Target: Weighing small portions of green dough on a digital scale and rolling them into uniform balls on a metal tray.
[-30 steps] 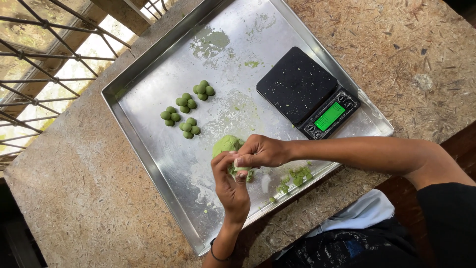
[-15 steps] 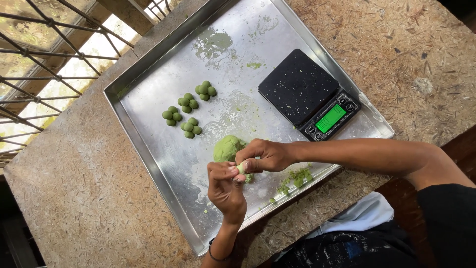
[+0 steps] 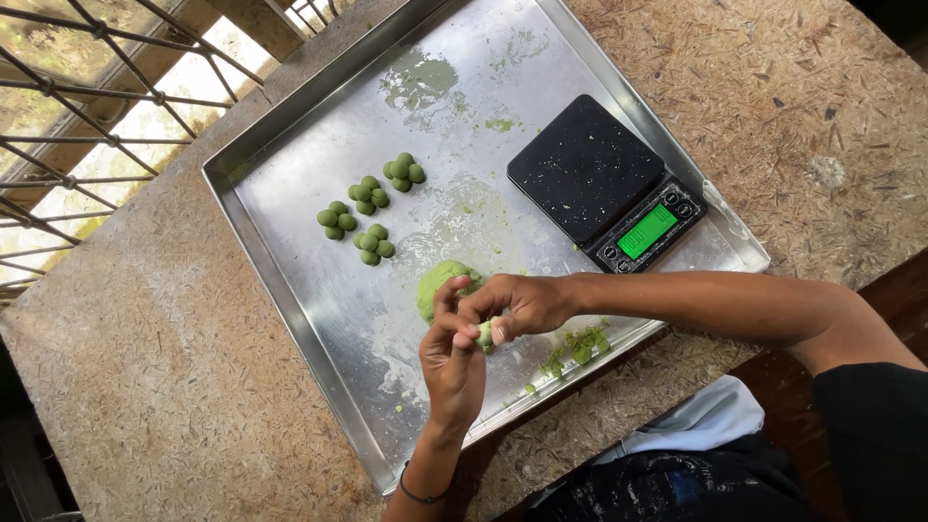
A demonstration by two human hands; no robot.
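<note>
My left hand (image 3: 452, 362) and my right hand (image 3: 522, 304) meet over the near part of a metal tray (image 3: 290, 290). Together they pinch a small piece of green dough (image 3: 484, 334) between the fingertips. Just behind the hands lies a larger lump of green dough (image 3: 437, 283), partly hidden by my fingers. Several clusters of small green dough balls (image 3: 365, 208) sit further back on the tray, apart from the hands.
A black digital scale (image 3: 604, 184) with a lit green display stands on the tray's right side. Green dough scraps (image 3: 578, 346) lie near the tray's front rim. The tray rests on a speckled chipboard table (image 3: 145, 387). A barred window (image 3: 77, 116) is at the left.
My two hands have stayed together by the dough lump, and the fingers have turned around the small piece. The view has shifted slightly.
</note>
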